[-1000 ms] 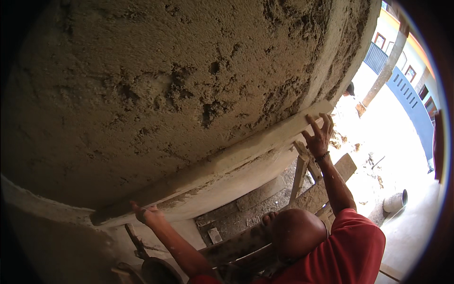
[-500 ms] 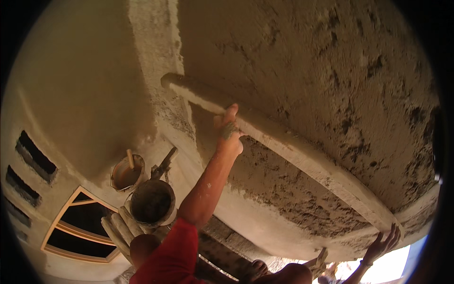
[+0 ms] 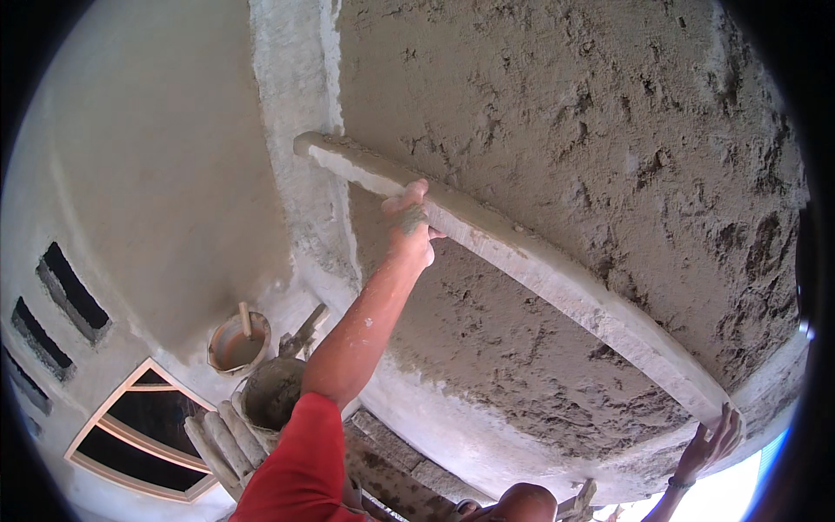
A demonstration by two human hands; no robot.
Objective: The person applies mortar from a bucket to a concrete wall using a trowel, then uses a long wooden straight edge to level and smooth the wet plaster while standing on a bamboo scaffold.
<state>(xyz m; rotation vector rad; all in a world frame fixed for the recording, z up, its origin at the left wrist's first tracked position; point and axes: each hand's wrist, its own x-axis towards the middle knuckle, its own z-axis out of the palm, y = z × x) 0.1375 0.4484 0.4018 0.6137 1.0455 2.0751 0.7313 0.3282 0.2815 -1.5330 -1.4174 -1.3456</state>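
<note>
A long, mortar-smeared plastering straightedge [image 3: 557, 278] lies slantwise across the wet, rough wall plaster [image 3: 539, 104], from upper left to lower right. My left hand [image 3: 409, 222] is closed round its upper part, with grey mortar on the back of the hand. Down at the lower right end, my right hand [image 3: 713, 444], with a dark band at its wrist, has its fingers round the straightedge's tip. Fresh mortar clings along the straightedge's upper edge. The far left end rests over a pale, scraped strip [image 3: 300, 113] at the wall's corner.
To the left are a basin [image 3: 239, 352] with a handled tool in it, and a dark bucket [image 3: 274, 396] partly behind my arm. Light posts [image 3: 230, 439] stand beside a wooden window frame [image 3: 143, 435]. Dark slots [image 3: 74, 287] open in the left wall. Boards [image 3: 417, 461] lie below.
The picture is brighter, and the view has shifted a little. My left hand still grips the straightedge. The fingers of my right hand sit closer round its lower end.
</note>
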